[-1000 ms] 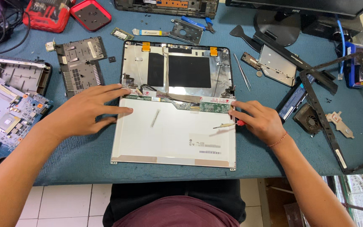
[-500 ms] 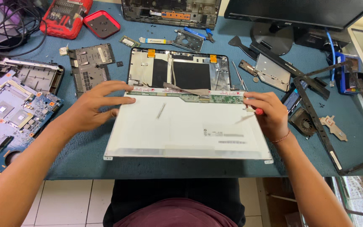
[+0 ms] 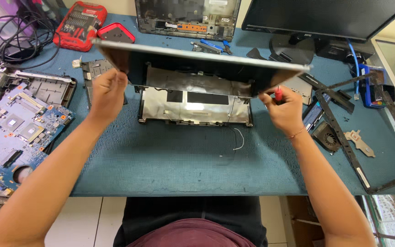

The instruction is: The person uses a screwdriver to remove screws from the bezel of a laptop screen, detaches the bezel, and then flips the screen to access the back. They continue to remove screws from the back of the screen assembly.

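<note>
Both hands hold the screen panel (image 3: pixel 197 68) tilted up above the lid shell (image 3: pixel 193 107): left hand (image 3: pixel 108 91) grip closed on its left edge, right hand (image 3: pixel 284 107) on its right edge (red-handled screwdriver (image 3: pixel 278 94) also pinched there).

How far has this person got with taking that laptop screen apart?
Done, by the look of it: the black bezel frame lies off to the right, and the screen panel is out of the lid shell. In hand: the left hand and right hand hold the panel lifted over the shell, the right also gripping a red-handled tool. Whether a cable is attached cannot be told.
</note>
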